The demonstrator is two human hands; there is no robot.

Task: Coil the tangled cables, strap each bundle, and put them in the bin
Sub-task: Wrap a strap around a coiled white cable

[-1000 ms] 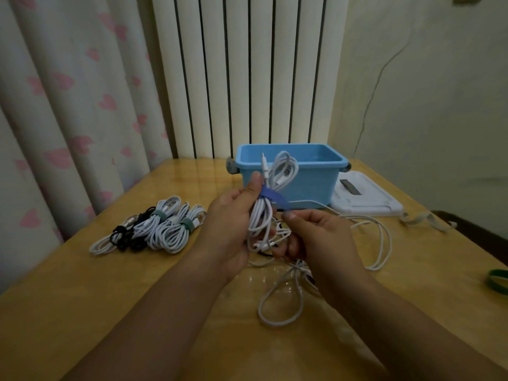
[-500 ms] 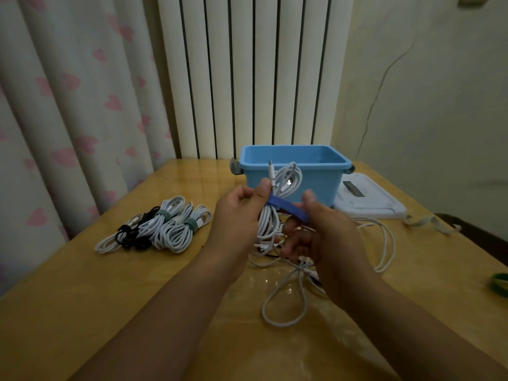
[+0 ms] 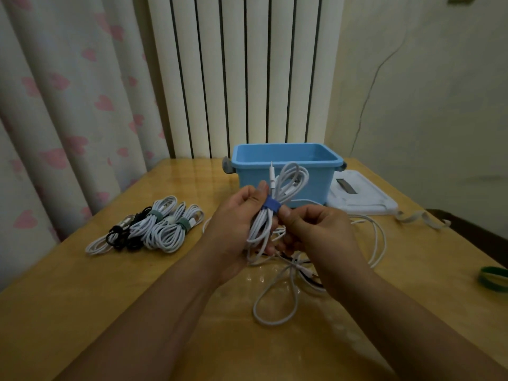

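Left hand [image 3: 233, 215] grasping a coiled white cable bundle [image 3: 270, 207] before the blue plastic bin [image 3: 286, 171], right hand [image 3: 313, 229] pinching its blue strap [image 3: 270, 204], loose white cables [image 3: 288, 270] beneath, three strapped bundles [image 3: 154, 225] left on the wooden table [image 3: 82, 298].

curtain [image 3: 63, 111], pink hearts; radiator [image 3: 247, 75]; cracked wall [image 3: 428, 100]; wooden table [image 3: 110, 303]

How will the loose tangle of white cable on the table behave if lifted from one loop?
The loose white cable tangle is probably floppy: its loops sag flat on the wooden table. Likely it drags neighbours along, since strands cross. Seemingly light.
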